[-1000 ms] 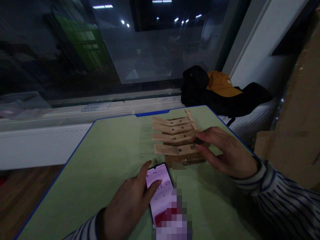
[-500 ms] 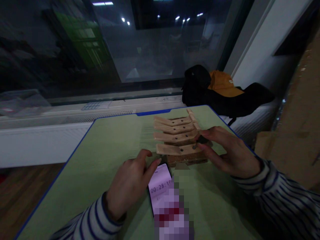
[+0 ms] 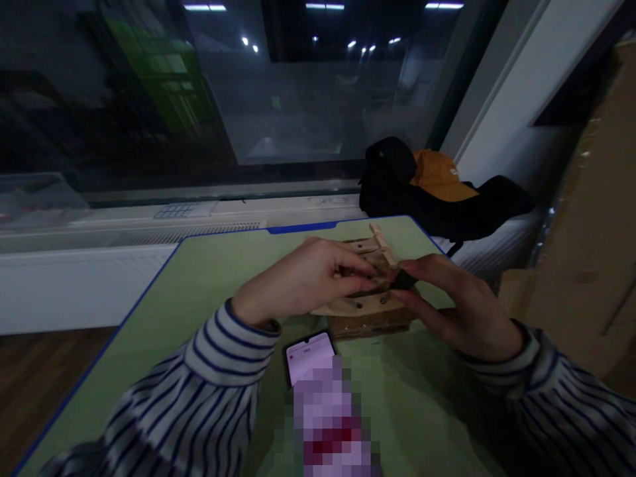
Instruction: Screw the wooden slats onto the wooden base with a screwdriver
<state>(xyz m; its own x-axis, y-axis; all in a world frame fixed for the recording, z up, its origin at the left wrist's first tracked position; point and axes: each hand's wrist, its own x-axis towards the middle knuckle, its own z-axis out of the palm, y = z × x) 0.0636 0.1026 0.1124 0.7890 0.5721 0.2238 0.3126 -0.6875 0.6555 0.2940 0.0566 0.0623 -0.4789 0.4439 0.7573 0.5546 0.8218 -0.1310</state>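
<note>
Head view on my distant screen, read as a clock face, showed a see-through plastic container (image 3: 40, 199) just past nine o'clock, beside the window. Near the middle, the left hand (image 3: 293, 275) lay over the left part of the wooden slats (image 3: 370, 305), fingers bent; I could not tell whether they gripped anything. At six o'clock a phone (image 3: 309, 361) rested on the green table (image 3: 193, 285), its lower part blurred out. Between four and five, those slats sat on a brown block (image 3: 368, 326). Between three and four, the thumb and fingers of the right hand (image 3: 464, 308) pinched a small dark piece (image 3: 404, 279) by the slats. I saw an orange cap (image 3: 442, 175) just past two and tall cardboard (image 3: 591, 218) at three.
</note>
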